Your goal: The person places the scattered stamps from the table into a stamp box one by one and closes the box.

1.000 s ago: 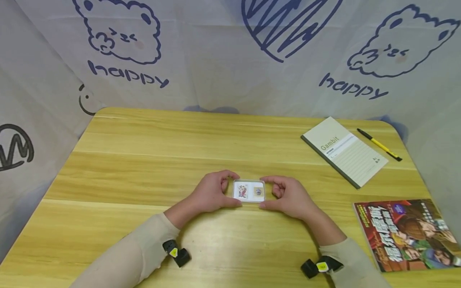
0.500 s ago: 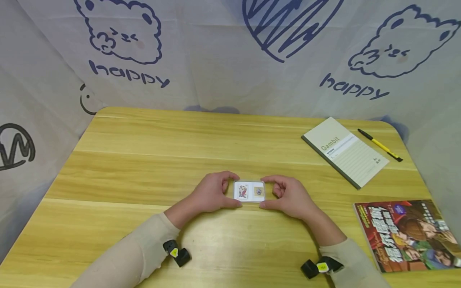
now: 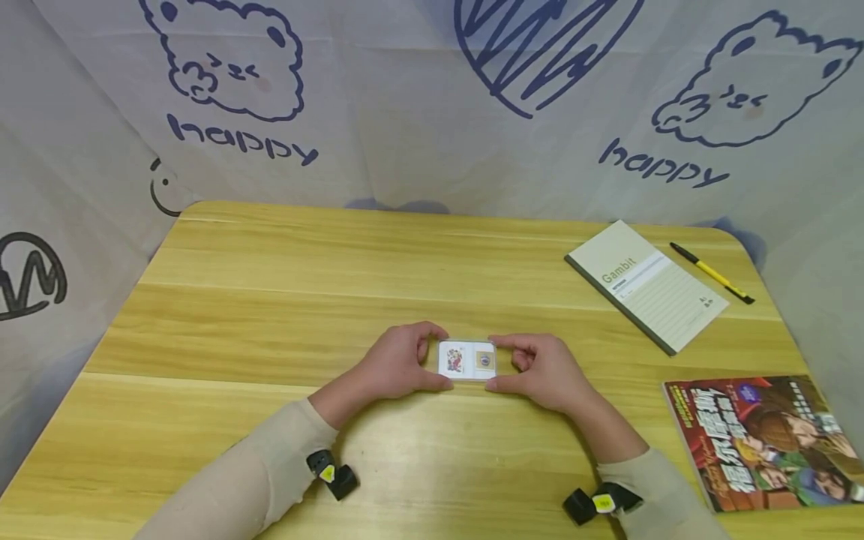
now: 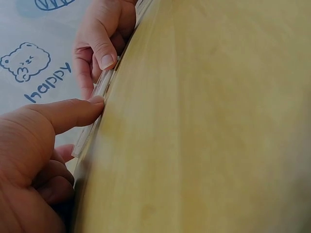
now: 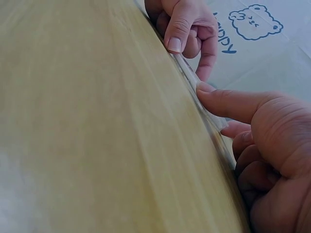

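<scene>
A small flat clear plastic case [image 3: 469, 370] with a white insert lies at the middle of the table. Its left part shows a colourful stamp-like picture; the right part has a tan square with a small round bluish piece. My left hand [image 3: 397, 364] pinches the case's left end between thumb and forefinger, while my right hand [image 3: 545, 372] pinches the right end the same way. From the left wrist view, the case [image 4: 83, 141] appears edge-on, low along the tabletop. The right wrist view also has the case [image 5: 188, 73] as a thin strip between both thumbs.
On the wooden table [image 3: 304, 277], a Gambit notebook [image 3: 648, 289] lies at the back right beside a yellow and black pen [image 3: 712, 271]. A colourful magazine [image 3: 763, 442] lies at the front right. A white cloth [image 3: 405, 127] with drawings hangs behind.
</scene>
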Tool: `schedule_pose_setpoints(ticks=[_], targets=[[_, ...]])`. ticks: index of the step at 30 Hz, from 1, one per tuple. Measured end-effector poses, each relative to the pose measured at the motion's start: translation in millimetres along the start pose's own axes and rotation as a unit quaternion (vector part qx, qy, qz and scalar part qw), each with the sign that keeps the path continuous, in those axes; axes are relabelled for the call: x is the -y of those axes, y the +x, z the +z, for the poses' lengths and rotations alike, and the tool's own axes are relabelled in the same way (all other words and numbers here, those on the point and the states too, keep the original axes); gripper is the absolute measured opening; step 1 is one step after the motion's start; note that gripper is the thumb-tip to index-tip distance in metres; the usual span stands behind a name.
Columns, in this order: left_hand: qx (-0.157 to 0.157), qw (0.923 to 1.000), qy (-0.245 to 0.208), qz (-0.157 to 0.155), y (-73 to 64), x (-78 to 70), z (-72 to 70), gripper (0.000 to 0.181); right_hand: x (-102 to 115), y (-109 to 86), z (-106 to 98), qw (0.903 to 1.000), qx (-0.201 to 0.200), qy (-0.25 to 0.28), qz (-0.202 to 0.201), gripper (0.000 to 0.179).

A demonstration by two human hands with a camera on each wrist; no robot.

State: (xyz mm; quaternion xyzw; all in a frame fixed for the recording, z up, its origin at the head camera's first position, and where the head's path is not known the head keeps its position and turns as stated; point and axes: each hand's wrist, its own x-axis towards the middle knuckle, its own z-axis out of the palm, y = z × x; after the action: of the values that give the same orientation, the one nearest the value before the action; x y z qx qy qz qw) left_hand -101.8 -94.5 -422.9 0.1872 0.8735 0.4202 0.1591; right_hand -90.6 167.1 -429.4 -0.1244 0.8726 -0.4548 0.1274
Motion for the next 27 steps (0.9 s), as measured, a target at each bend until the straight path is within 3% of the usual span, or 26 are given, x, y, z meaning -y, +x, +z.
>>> schedule_pose_setpoints(ticks=[13,27], targets=[[-0.001,1.0000,-0.008,0.002,-0.6,1.3,0.3,0.063,4.1,0.4,-1.2,0.9997,0.000,-0.023,0.009,0.064],[0.000,0.9996,-0.002,-0.027,2.0,-3.6,-0.2,0.066,6.4,1.5,0.6,0.9985,0.002,-0.047,0.028,0.066]])
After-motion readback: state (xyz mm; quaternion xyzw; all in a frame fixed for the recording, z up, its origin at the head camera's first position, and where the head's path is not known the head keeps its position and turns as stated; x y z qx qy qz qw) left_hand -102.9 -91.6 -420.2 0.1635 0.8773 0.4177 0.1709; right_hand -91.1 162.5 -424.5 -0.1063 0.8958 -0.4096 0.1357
